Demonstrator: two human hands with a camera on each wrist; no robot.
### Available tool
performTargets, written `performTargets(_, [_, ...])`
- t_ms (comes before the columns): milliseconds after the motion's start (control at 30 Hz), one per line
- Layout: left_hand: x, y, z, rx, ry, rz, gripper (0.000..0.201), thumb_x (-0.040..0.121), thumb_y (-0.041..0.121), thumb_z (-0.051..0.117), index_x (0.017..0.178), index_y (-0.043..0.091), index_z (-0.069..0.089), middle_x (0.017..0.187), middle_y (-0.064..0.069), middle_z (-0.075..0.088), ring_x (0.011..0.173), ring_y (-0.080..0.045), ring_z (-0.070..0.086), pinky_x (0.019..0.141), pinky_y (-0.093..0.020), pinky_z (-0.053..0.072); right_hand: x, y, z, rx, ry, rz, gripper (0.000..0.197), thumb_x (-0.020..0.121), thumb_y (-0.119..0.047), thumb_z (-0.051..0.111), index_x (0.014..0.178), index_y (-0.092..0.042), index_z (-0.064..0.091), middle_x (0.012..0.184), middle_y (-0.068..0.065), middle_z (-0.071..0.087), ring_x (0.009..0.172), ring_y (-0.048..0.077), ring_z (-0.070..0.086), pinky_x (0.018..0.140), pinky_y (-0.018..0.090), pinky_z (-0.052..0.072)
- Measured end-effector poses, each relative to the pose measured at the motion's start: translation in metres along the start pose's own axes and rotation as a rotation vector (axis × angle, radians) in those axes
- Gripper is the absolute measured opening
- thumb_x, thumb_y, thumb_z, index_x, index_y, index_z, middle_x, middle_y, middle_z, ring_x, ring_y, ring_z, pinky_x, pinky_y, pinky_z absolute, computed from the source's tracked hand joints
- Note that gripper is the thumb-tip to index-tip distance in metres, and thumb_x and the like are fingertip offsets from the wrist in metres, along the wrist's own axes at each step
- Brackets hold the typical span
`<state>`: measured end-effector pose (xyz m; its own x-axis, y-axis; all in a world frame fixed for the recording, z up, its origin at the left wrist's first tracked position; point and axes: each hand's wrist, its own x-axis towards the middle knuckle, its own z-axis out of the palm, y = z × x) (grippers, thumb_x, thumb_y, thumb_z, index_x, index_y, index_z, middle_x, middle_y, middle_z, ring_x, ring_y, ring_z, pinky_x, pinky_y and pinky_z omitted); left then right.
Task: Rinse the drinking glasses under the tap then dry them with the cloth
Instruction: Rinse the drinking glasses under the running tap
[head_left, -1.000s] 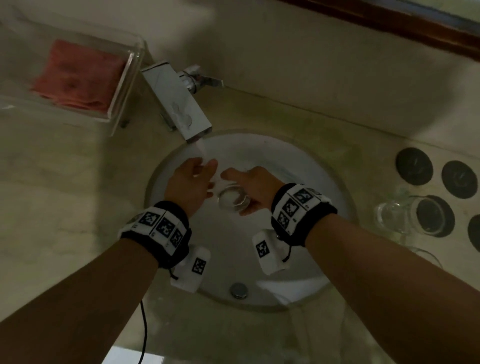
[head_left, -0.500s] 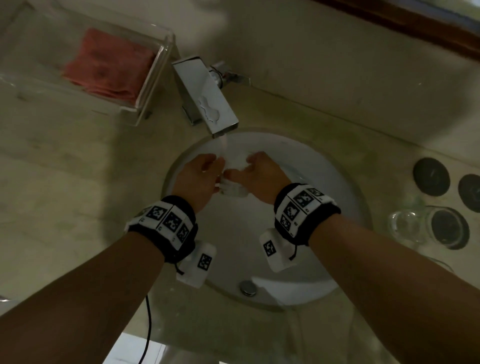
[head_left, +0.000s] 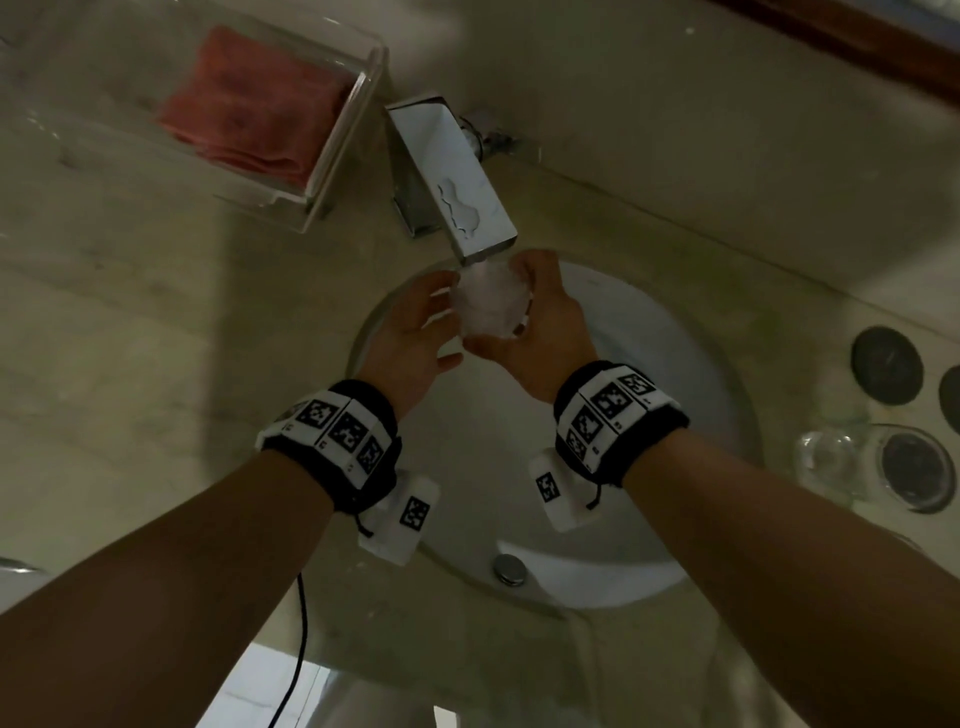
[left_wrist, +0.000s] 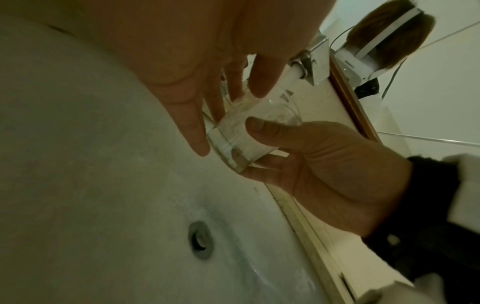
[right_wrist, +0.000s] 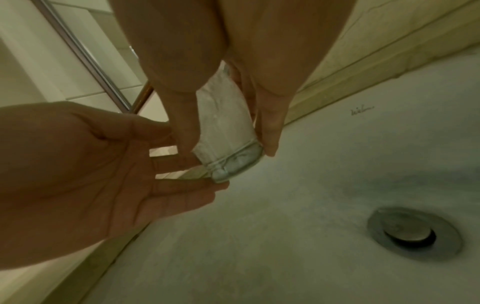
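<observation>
A clear drinking glass (head_left: 491, 306) is held right under the spout of the chrome tap (head_left: 457, 192), and white foaming water runs into it. My right hand (head_left: 545, 332) grips the glass, thumb on one side and fingers on the other (right_wrist: 182, 82). My left hand (head_left: 426, 322) lies flat beside it, its straight fingers touching the glass wall and base (left_wrist: 207, 102). A folded red cloth (head_left: 254, 109) lies in a clear tray (head_left: 363, 98) at the far left of the counter.
The white round basin (head_left: 675, 364) lies below the hands, with its drain (right_wrist: 413, 232) open. Two more clear glasses (head_left: 826, 457) (head_left: 914, 467) stand on the counter at the right, near dark round coasters (head_left: 885, 364). A wall rises just behind the tap.
Both hands have lifted the glass from low in the basin up to the spout. Water now fills it with white foam. My left hand's fingers have straightened against it.
</observation>
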<state>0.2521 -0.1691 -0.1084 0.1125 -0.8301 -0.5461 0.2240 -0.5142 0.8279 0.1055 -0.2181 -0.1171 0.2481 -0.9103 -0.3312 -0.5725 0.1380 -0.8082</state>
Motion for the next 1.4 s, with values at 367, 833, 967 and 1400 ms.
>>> performTargets(367, [0.01,-0.003,-0.01,0.087,-0.007,0.04,0.032,0.102,0.015,0.05,0.132,0.026,0.053,0.131,-0.004,0.062,0.121,-0.022,0.06,0.102,-0.046,0.051,0.003,-0.001,0.006,0.06,0.016,-0.021,0.089,0.064,-0.024,0.092,0.135,-0.021,0.038,0.105,-0.024,0.052,0.104,0.012,0.062,0.088,0.043,0.059])
performTargets(833, [0.017,-0.009,-0.013,0.145,0.057,-0.011,0.023,0.102,0.017,0.051,0.121,0.016,0.064,0.117,-0.008,0.068,0.106,-0.022,0.067,0.089,-0.036,0.057,-0.004,0.002,0.01,0.247,-0.113,0.32,0.075,0.074,-0.045,0.082,0.134,-0.015,0.049,0.124,0.0,0.064,0.106,0.017,0.067,0.088,0.038,0.059])
performTargets(967, [0.017,-0.014,-0.011,0.2,0.084,-0.05,0.036,0.101,0.023,0.053,0.134,0.009,0.058,0.125,-0.011,0.065,0.106,-0.027,0.067,0.095,-0.043,0.056,-0.009,-0.001,0.011,0.476,-0.202,0.585,0.046,0.086,-0.036,0.074,0.12,-0.006,0.064,0.111,0.015,0.072,0.096,0.031,0.073,0.084,0.045,0.061])
performTargets(1400, [0.021,-0.016,-0.011,0.166,0.126,-0.062,0.039,0.101,0.019,0.054,0.138,0.005,0.054,0.126,-0.009,0.064,0.081,-0.016,0.068,0.07,-0.025,0.057,-0.004,-0.003,0.004,0.54,-0.2,0.802,0.053,0.082,-0.049,0.071,0.116,-0.009,0.064,0.092,0.014,0.073,0.074,0.027,0.071,0.066,0.036,0.06])
